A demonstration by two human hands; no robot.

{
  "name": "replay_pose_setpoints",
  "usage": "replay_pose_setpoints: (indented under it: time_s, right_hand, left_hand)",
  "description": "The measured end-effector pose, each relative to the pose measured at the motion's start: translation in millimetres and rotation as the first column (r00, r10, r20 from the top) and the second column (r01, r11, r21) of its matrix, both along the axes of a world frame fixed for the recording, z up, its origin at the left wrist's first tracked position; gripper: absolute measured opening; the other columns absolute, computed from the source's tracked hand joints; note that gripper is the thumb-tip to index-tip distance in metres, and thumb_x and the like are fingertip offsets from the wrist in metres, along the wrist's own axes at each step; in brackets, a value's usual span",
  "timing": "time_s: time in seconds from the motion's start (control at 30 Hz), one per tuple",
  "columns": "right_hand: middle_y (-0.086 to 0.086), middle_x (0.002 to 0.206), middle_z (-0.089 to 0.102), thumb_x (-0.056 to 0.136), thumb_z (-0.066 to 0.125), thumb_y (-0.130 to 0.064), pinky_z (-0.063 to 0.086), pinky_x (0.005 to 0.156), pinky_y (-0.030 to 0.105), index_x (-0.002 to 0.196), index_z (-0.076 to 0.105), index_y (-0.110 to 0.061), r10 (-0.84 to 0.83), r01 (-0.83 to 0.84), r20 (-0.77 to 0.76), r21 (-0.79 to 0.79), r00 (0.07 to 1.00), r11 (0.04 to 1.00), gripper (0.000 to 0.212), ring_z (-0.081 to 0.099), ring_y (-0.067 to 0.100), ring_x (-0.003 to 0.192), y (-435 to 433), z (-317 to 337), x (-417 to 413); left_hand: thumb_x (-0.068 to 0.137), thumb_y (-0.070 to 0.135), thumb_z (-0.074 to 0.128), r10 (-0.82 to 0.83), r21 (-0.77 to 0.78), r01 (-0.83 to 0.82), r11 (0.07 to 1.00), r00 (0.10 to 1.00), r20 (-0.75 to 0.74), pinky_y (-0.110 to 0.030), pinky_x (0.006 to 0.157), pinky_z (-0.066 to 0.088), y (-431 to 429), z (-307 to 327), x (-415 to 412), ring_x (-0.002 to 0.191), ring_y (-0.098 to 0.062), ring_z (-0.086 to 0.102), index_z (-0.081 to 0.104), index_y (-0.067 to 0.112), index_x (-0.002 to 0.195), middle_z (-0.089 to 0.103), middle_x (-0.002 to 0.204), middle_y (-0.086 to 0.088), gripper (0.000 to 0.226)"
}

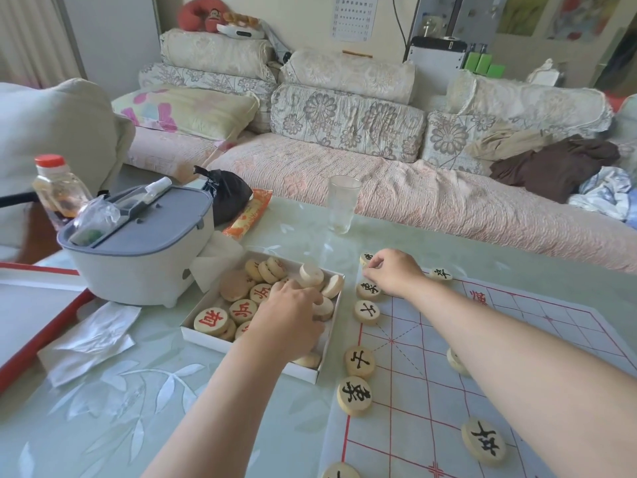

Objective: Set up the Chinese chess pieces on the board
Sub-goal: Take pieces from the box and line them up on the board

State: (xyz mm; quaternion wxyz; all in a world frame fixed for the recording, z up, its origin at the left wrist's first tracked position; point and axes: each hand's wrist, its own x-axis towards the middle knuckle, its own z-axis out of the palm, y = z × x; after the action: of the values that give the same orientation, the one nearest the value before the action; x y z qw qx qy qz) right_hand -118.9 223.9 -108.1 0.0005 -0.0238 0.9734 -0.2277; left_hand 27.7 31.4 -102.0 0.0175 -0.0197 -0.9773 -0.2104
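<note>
Worktop: glossy pale-green glass worktop (144, 401) with white leaf patterns.
Board: thin white paper chess board with red grid lines (427, 384), flat at the worktop's right side, running off its near edge.
Pieces on board: round pale wooden discs with black characters (359, 362), 5 lined along the board's left edge, 1 more near the front edge.
Box: shallow white cardboard box (248, 346), just left of the board, holding more discs, some with red characters (211, 321), some blank side up, some tilted on edge.
Left hand: left hand (289, 315) palm down inside the box, fingers curled among the discs; whether its grip holds 1 I cannot tell.
Right hand: right hand (393, 272) at the board's far left corner, grip narrow, fingertips pinched on a black-character disc (366, 258); its forearm hides part of another disc.
Around: grey-lidded white plastic container (138, 250) at the far left, clear drinking glass (343, 203) toward the far edge, crumpled white wrappers (93, 339) at the left edge.
</note>
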Motion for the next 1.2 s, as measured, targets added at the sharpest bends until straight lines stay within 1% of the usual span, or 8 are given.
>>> replay_pose_setpoints:
  time_s: [0.13, 0.27, 0.5, 0.7, 0.8, 0.93, 1.07, 1.2]
  right_hand:
    - [-0.003, 0.107, 0.053, 0.089, 0.058, -0.031, 0.040, 0.076, 0.028, 0.091, 0.068, -0.029, 0.036, -0.026, -0.097, 0.095, 0.995, 0.995, 0.011, 0.056, 0.021, 0.089, -10, 13, 11]
    - [-0.005, 0.103, 0.059, 0.090, 0.056, -0.026, 0.046, 0.080, 0.028, 0.097, 0.068, -0.029, 0.201, -0.199, -0.166, 0.032, 0.965, 0.980, 0.014, 0.060, 0.019, 0.096, -41, 28, 30]
    - [-0.002, 0.130, 0.057, 0.090, 0.057, -0.048, 0.046, 0.097, 0.034, 0.128, 0.059, -0.031, 0.350, -0.338, -0.026, 0.203, 0.937, 0.919, 0.042, 0.055, 0.021, 0.119, -93, 28, 46]
    - [0.005, 0.124, 0.064, 0.094, 0.054, -0.037, 0.048, 0.092, 0.033, 0.118, 0.068, -0.022, 0.318, -0.295, -0.088, 0.207, 0.944, 0.933, 0.032, 0.059, 0.027, 0.114, -103, 18, 44]
    - [0.006, 0.101, 0.071, 0.095, 0.053, -0.028, 0.050, 0.082, 0.033, 0.098, 0.073, -0.019, 0.288, -0.275, -0.153, 0.101, 0.945, 0.956, 0.022, 0.064, 0.029, 0.101, -104, 20, 46]
    - [-0.003, 0.103, 0.070, 0.099, 0.056, -0.025, 0.046, 0.078, 0.025, 0.108, 0.074, -0.021, 0.210, -0.224, -0.095, -0.175, 0.973, 0.959, 0.020, 0.065, 0.019, 0.094, -103, 31, 52]
    - [0.005, 0.086, 0.077, 0.098, 0.054, -0.019, 0.053, 0.067, 0.039, 0.103, 0.076, -0.022, 0.257, -0.165, 0.139, -0.471, 0.956, 0.867, 0.023, 0.068, 0.019, 0.070, -104, 32, 64]
    - [0.001, 0.077, 0.071, 0.097, 0.062, -0.019, 0.043, 0.057, 0.025, 0.102, 0.071, -0.013, 0.404, -0.189, 0.209, -0.638, 0.890, 0.746, 0.012, 0.063, 0.015, 0.064, -110, 43, 84]
  left_hand:
    - [0.091, 0.031, 0.051, 0.045, -0.004, -0.045, 0.999, 0.999, -0.016, -0.031, 0.094, 0.036, -16, 4, 4, 0.116, -0.021, 0.037, 0.049, 0.032, 0.133, 0.046, 0.126, -0.001, 0.042]
    - [0.091, 0.034, 0.051, 0.108, -0.027, -0.108, 0.994, 0.994, -0.015, -0.033, 0.090, 0.039, -33, 7, 8, 0.112, -0.022, 0.043, 0.047, 0.034, 0.132, 0.045, 0.126, -0.001, 0.042]
    - [0.089, 0.033, 0.053, 0.134, 0.007, -0.134, 0.991, 0.991, 0.001, -0.034, 0.097, 0.038, -50, 5, 19, 0.125, -0.022, 0.036, 0.047, 0.035, 0.133, 0.045, 0.129, 0.001, 0.045]
    - [0.088, 0.032, 0.054, 0.128, 0.051, -0.128, 0.991, 0.992, -0.008, -0.039, 0.098, 0.043, -64, 2, 22, 0.122, -0.021, 0.040, 0.049, 0.031, 0.132, 0.048, 0.128, 0.002, 0.044]
    - [0.088, 0.031, 0.055, 0.144, 0.084, -0.141, 0.986, 0.989, -0.035, -0.039, 0.095, 0.045, -67, 2, 21, 0.120, -0.021, 0.042, 0.048, 0.030, 0.132, 0.049, 0.126, 0.002, 0.044]
    - [0.088, 0.027, 0.059, 0.134, 0.151, -0.120, 0.981, 0.987, -0.087, -0.036, 0.093, 0.045, -63, 6, 21, 0.115, -0.022, 0.046, 0.044, 0.029, 0.134, 0.048, 0.120, 0.001, 0.049]
    - [0.085, 0.023, 0.062, 0.134, 0.230, -0.086, 0.969, 0.970, -0.202, -0.034, 0.094, 0.043, -57, 11, 22, 0.118, -0.021, 0.045, 0.036, 0.030, 0.138, 0.044, 0.131, 0.002, 0.059]
    - [0.085, 0.025, 0.065, 0.131, 0.258, -0.063, 0.964, 0.957, -0.257, -0.030, 0.090, 0.045, -57, 14, 24, 0.115, -0.020, 0.051, 0.036, 0.029, 0.142, 0.043, 0.134, 0.002, 0.064]
